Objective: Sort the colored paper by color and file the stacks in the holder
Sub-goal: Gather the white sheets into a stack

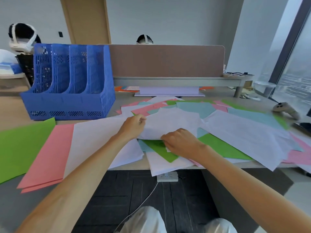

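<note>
Head view: from where I stand, the person leans over the pale wooden desk [11, 108] with both bare arms stretched forward. The left hand [133, 125] has its fingers curled onto the far left edge of a crumpled white paper sheet [173, 121]. The right hand [180, 142] pinches the same sheet's near edge, so both hands grip it. The sheet is raised a little off a bright green paper sheet [161, 148] lying underneath.

Around and beyond the hands spreads a loose heap of mixed paper [193, 106] in light blue, pink, green and white, with sheets overlapping at all angles and some hanging over the desk's near edge.

To the left, three sorted piles lie flat side by side: a green paper stack [20, 145] furthest out, a salmon-pink paper stack [48, 157] next to it, and a white paper stack [94, 137] nearest the left forearm.

Behind these piles a blue plastic mesh file holder [70, 81] with four upright slots stands at the far left of the desk. A brown fabric partition [166, 61] runs along the back. A beige handheld controller [286, 110] rests on the papers at the right edge.
</note>
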Tool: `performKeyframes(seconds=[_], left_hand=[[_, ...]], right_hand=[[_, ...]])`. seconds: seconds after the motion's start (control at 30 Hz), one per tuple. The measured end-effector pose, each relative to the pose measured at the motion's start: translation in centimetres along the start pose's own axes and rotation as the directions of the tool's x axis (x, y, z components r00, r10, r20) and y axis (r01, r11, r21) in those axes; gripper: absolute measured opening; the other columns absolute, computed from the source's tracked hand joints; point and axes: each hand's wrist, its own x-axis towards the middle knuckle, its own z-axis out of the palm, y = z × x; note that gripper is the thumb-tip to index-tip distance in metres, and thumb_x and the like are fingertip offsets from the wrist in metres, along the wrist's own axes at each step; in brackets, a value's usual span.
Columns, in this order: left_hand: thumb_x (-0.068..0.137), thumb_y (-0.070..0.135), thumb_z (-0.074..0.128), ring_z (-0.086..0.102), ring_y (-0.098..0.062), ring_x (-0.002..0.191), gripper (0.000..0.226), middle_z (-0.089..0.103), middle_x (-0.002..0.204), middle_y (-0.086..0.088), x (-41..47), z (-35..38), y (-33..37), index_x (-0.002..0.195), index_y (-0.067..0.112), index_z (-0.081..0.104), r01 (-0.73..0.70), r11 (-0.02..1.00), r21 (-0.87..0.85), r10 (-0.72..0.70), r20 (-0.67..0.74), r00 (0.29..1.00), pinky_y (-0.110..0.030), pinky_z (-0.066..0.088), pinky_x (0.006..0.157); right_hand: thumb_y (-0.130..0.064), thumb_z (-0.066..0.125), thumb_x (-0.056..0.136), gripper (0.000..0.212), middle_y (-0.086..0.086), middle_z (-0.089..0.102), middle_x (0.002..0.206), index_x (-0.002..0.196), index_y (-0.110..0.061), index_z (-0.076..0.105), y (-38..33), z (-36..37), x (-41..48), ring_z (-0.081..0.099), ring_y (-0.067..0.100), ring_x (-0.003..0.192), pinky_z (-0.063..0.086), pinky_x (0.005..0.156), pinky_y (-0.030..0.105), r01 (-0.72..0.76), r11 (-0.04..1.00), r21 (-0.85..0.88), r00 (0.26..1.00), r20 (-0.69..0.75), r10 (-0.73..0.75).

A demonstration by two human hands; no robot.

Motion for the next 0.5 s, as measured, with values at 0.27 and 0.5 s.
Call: performKeyframes(seconds=[0.27,0.5], left_hand=[[0.098,0.025,0.04,0.049,-0.022,0.12,0.031,0.055,0.13,-0.004,0.5,0.3,2.2,0.125,0.016,0.054,0.168,0.98,-0.11,-0.164,0.044,0.985,-0.029,0.039,0.093],[0.095,0.035,0.042,0.039,-0.031,0.132,0.055,0.035,0.147,-0.013,1.0,2.4,3.6,0.144,0.01,0.033,0.244,0.958,0.152,-0.276,0.237,0.932,-0.035,0.037,0.103]], right_hand=[[-0.077,0.033,0.084,0.059,-0.009,0.067,0.091,0.084,-0.029,0.067,3.6,-1.9,-4.1,0.06,0.015,0.086,0.044,0.075,0.031,-0.463,0.787,0.408,0.877,0.083,0.473],[-0.028,0.063,0.091,0.032,0.003,0.055,0.12,0.12,-0.014,0.063,6.3,-1.1,-3.7,0.054,0.017,0.099,0.041,0.083,0.025,-0.645,0.06,0.761,0.586,0.443,0.679]])
